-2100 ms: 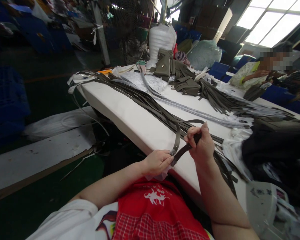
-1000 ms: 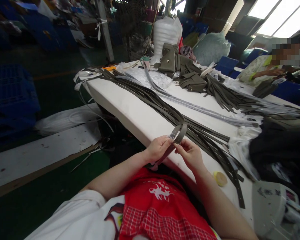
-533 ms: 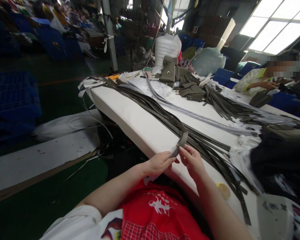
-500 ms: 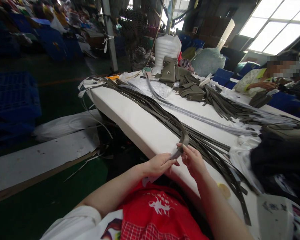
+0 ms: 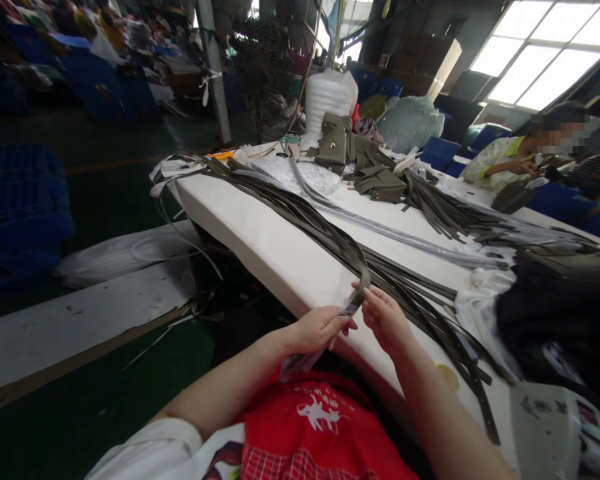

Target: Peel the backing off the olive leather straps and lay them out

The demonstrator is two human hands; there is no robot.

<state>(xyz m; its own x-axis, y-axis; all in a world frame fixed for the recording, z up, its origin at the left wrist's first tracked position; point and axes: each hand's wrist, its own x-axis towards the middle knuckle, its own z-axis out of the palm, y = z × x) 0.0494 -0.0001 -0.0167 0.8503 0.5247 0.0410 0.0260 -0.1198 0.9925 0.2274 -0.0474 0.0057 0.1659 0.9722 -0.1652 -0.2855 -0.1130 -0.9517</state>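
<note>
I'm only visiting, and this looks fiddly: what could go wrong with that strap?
The dark strap bends sharply near the left hand and right hand, so it might crease. It curves back along a pile of similar straps, where it could tangle. The yellow round object beside the right forearm might get knocked.

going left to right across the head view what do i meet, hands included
Stacked blue crates, grey pole, left hand, right hand, round yellow piece, another person in a light patterned top.
</note>
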